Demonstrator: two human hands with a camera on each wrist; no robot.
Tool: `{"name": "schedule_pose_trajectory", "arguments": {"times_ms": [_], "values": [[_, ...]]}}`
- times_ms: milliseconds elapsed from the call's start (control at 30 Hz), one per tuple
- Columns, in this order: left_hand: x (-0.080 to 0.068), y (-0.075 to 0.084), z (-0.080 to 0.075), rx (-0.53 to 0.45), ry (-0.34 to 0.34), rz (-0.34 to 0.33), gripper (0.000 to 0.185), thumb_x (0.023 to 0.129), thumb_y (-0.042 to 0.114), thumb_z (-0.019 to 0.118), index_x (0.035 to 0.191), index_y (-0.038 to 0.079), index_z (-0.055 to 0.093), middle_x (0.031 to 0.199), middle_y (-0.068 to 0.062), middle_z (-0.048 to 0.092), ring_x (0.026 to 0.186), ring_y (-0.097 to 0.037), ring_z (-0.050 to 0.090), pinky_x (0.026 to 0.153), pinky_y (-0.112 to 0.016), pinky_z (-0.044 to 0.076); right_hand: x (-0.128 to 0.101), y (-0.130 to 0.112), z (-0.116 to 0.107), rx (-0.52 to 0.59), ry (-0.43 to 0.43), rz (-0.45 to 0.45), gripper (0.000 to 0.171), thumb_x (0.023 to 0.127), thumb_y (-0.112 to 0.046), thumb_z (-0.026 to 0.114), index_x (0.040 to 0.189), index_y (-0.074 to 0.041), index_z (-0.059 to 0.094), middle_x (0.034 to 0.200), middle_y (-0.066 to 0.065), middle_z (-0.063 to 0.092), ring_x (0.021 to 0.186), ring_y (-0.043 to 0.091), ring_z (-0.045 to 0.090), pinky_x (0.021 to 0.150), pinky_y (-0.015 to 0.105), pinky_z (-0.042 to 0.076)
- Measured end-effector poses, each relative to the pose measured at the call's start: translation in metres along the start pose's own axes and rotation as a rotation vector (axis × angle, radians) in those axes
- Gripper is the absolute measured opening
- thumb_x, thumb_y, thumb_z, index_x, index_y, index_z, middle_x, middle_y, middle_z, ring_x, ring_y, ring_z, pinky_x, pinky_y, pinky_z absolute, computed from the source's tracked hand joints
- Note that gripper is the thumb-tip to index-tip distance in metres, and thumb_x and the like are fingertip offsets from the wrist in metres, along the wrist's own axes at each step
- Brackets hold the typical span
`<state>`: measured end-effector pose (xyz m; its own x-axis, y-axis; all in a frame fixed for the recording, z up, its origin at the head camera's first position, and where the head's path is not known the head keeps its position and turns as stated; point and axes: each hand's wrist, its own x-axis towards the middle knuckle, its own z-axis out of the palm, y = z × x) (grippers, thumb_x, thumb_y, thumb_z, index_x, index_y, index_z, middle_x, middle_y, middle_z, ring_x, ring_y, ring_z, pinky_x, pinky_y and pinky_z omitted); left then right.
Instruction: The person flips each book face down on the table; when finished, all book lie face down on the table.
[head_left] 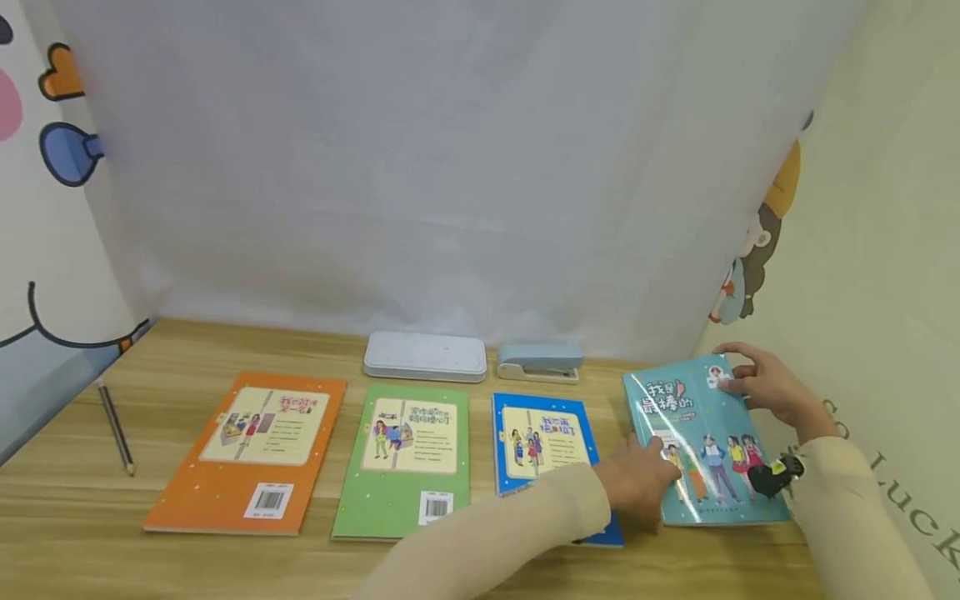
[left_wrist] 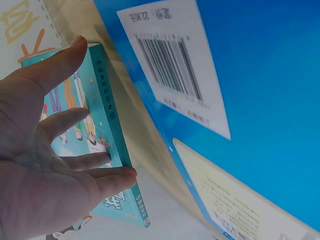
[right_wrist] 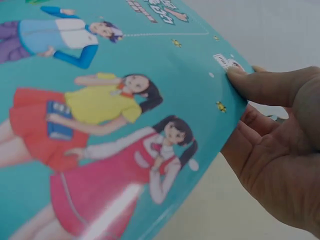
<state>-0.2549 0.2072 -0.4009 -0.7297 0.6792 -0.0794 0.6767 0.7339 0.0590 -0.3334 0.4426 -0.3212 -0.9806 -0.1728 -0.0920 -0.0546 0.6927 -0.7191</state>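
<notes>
A teal book [head_left: 697, 433] with cartoon children on its cover lies at the right, its top right side raised. My right hand [head_left: 772, 392] pinches that upper right edge, with the thumb [right_wrist: 272, 85] on the cover and the other fingers behind. At the book's left side is my left hand [head_left: 637, 483], its fingers spread and fairly straight over the cover near the spine [left_wrist: 112, 110]. Just left of that hand lies a blue book [head_left: 540, 442], back cover up with a barcode label [left_wrist: 172, 65], partly hidden by my left sleeve.
Left of the blue book lie a green book [head_left: 405, 500] and an orange book [head_left: 217, 496], back covers up. A pencil [head_left: 116, 429] lies at the far left. Behind the books are a pale flat case [head_left: 425, 357] and a blue stapler [head_left: 540, 360], near the grey backdrop [head_left: 450, 167].
</notes>
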Motion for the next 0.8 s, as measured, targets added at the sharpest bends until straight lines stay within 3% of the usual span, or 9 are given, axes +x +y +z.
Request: {"name": "schedule_pose_trajectory", "arguments": {"times_ms": [300, 433, 567, 700, 800], "values": [[-0.007, -0.016, -0.009, -0.085, 0.060, 0.003, 0.071, 0.075, 0.054, 0.083, 0.139, 0.041, 0.055, 0.139, 0.008, 0.044, 0.125, -0.016, 0.043, 0.108, -0.028, 0.039, -0.006, -0.023, -0.003, -0.006, 0.091, -0.048, 0.050, 0.098, -0.003, 0.058, 0.141, -0.001, 0.033, 0.102, 0.017, 0.062, 0.081, 0.015, 0.066, 0.071, 0.036, 0.063], [-0.007, -0.021, -0.015, -0.096, 0.098, -0.004, 0.066, 0.078, 0.055, 0.080, 0.138, 0.038, 0.057, 0.138, 0.008, 0.045, 0.122, -0.014, 0.044, 0.106, -0.027, 0.040, -0.010, -0.030, -0.006, 0.002, 0.134, -0.082, 0.042, 0.099, -0.007, 0.058, 0.137, -0.011, 0.039, 0.105, 0.017, 0.057, 0.081, 0.013, 0.066, 0.072, 0.034, 0.062], [-0.005, -0.028, -0.018, -0.117, 0.123, -0.017, 0.058, 0.079, 0.055, 0.079, 0.132, 0.038, 0.061, 0.138, 0.009, 0.047, 0.117, -0.012, 0.045, 0.100, -0.027, 0.044, -0.014, -0.039, -0.008, 0.023, 0.162, -0.116, 0.038, 0.099, -0.006, 0.057, 0.131, -0.021, 0.043, 0.100, 0.012, 0.053, 0.079, 0.009, 0.065, 0.070, 0.030, 0.062], [-0.006, -0.037, -0.019, -0.198, 0.136, -0.007, 0.042, 0.082, 0.050, 0.079, 0.120, 0.039, 0.066, 0.152, 0.007, 0.042, 0.132, -0.015, 0.045, 0.103, -0.030, 0.047, -0.018, -0.050, -0.006, 0.046, 0.193, -0.150, 0.036, 0.098, -0.004, 0.057, 0.127, -0.023, 0.044, 0.094, 0.008, 0.053, 0.076, 0.007, 0.066, 0.067, 0.028, 0.061], [-0.006, -0.043, -0.020, -0.249, 0.166, 0.020, 0.033, 0.084, 0.047, 0.078, 0.113, 0.035, 0.067, 0.157, 0.003, 0.038, 0.134, -0.017, 0.048, 0.094, -0.026, 0.050, -0.019, -0.057, -0.005, 0.057, 0.221, -0.170, 0.036, 0.098, -0.003, 0.057, 0.124, -0.024, 0.044, 0.091, 0.005, 0.053, 0.076, 0.006, 0.065, 0.066, 0.027, 0.061]]}}
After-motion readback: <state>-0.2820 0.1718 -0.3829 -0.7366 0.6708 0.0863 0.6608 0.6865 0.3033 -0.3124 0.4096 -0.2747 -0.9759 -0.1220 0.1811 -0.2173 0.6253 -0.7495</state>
